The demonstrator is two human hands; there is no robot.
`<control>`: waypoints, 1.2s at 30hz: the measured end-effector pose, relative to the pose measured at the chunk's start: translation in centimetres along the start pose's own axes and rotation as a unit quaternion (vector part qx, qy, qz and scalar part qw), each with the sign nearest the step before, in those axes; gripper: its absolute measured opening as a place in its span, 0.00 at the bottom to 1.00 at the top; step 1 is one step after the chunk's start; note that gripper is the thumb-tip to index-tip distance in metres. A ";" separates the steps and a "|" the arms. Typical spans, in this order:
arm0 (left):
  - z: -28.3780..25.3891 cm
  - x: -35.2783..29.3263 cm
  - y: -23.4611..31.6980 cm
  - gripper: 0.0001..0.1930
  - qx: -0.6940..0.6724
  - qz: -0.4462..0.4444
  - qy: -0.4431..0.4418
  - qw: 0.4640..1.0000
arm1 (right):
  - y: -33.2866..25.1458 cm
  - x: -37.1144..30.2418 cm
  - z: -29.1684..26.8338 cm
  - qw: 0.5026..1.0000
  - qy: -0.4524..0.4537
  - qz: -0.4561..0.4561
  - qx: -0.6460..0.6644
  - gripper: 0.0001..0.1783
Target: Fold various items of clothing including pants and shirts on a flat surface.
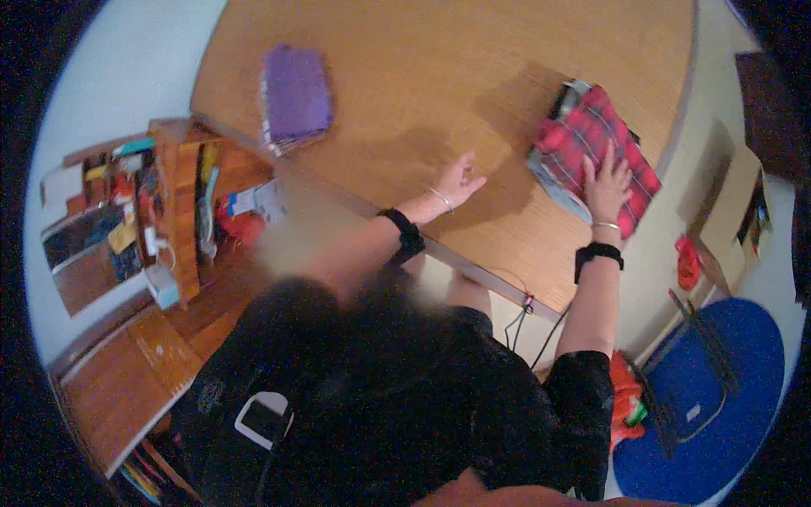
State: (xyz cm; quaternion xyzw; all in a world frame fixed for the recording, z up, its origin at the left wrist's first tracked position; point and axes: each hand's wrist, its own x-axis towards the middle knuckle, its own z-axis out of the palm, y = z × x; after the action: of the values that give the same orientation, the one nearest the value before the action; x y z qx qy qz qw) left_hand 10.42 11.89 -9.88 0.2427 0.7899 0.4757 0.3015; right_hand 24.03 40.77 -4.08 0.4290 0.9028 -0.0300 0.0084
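Note:
A folded red plaid cloth (pixel 596 127) lies on top of a stack of folded grey and dark cloths (pixel 557 182) at the right side of the wooden table. My right hand (pixel 606 182) rests flat on the plaid cloth with its fingers spread. Over the bare middle of the table hovers my left hand (pixel 460 179), empty, its thumb and fingers apart and slightly bent. Farther left sits a folded purple cloth (pixel 297 95), near the table's left edge and touched by neither hand.
The wooden table (pixel 405 76) fills the upper view. Wooden shelves (pixel 173 203) with assorted items stand at left. Black cables (pixel 525 309) hang at the table's near edge. On the right are a blue chair (pixel 718 406), an orange bag (pixel 625 397) and a cardboard box (pixel 733 207).

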 end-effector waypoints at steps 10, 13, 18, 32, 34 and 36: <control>-16.7 -9.2 -8.0 0.15 0.102 -0.284 0.173 0.937 | 0.2 0.7 -0.8 0.996 -0.083 -0.016 0.014 0.35; -21.2 -9.8 -11.7 0.16 0.096 -0.183 0.257 0.944 | 0.6 0.9 -2.8 0.991 -0.098 -0.039 0.080 0.34; -28.7 -8.0 -13.0 0.16 0.073 -0.136 0.380 0.912 | -3.3 -2.7 -6.8 0.965 0.172 -0.128 0.153 0.20; -39.5 1.0 -10.4 0.19 0.366 -0.198 0.307 0.856 | -18.4 -14.0 -1.9 0.930 -0.185 -0.175 0.265 0.09; -39.9 1.3 -14.4 0.16 0.303 -0.194 0.306 0.881 | -20.3 -14.0 -2.3 0.929 -0.184 -0.181 0.267 0.09; -39.8 1.9 -15.0 0.14 0.237 -0.186 0.298 0.906 | -21.5 -13.9 -2.5 0.930 -0.181 -0.180 0.266 0.09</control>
State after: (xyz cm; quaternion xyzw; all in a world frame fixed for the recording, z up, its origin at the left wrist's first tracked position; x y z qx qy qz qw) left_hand -20.50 -17.35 -9.28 0.0024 0.9632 0.2597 0.0687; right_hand 16.19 16.65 -0.04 0.2332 0.9068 -0.3473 0.0521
